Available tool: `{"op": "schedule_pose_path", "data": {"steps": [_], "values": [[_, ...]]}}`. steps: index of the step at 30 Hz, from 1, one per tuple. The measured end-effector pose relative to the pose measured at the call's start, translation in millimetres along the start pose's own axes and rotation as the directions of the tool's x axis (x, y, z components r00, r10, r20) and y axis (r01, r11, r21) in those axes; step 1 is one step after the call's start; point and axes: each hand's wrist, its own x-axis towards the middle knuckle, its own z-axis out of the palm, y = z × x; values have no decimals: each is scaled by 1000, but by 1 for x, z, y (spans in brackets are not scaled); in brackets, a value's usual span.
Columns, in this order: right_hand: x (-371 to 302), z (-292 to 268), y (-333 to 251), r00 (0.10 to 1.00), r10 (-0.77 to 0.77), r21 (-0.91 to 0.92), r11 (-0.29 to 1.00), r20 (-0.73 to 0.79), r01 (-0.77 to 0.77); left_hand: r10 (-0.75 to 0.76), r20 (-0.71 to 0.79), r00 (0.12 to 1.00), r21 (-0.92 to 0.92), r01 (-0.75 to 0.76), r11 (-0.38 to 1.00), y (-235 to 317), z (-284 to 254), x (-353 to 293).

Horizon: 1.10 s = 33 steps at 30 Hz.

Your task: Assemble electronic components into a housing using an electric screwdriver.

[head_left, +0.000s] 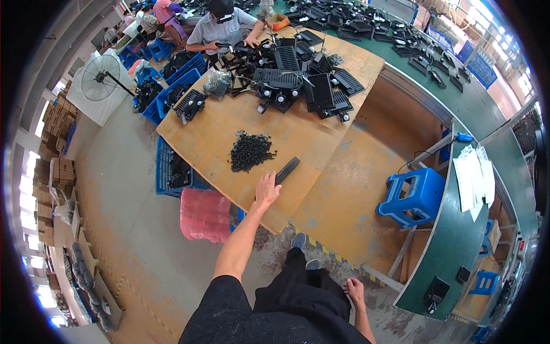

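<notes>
My left hand [267,190] reaches over the near part of a wooden table [217,146], fingers stretched out and somewhat apart. Right beside its fingertips lies a long, narrow black bar-like object [287,170]; whether they touch it is unclear. Beyond that hand is a loose pile of small black parts [251,151]. My right hand [354,291] hangs low by my leg, its fingers loosely bent and nothing visible in them.
Black ribbed lamp-like housings [281,80] are heaped at the table's far side, where a co-worker [220,28] handles some. A blue stool [412,195], pink bundle [205,215] and blue crates [166,166] stand around. Papers [474,178] lie on the green bench [435,258] at right.
</notes>
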Motion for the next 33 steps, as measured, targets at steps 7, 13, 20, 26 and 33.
{"op": "schedule_pose_path", "data": {"steps": [7,13,20,26,33], "values": [[13,16,-9,992,-126,20,992,-23,126,6,-62,998,10,-6,1000,-8,-11,-44],[8,23,25,999,-40,67,997,-15,41,-149,-241,959,50,166,985,-61,-52,-133],[-13,69,7,998,-49,128,991,47,43,-675,473,567,145,705,694,-183,-70,-293],[19,162,-87,970,-245,71,967,1,244,-684,491,540,324,615,719,-243,-61,-325],[45,303,-221,889,-423,56,897,-175,438,-468,479,742,166,447,879,-343,-38,-166]]}}
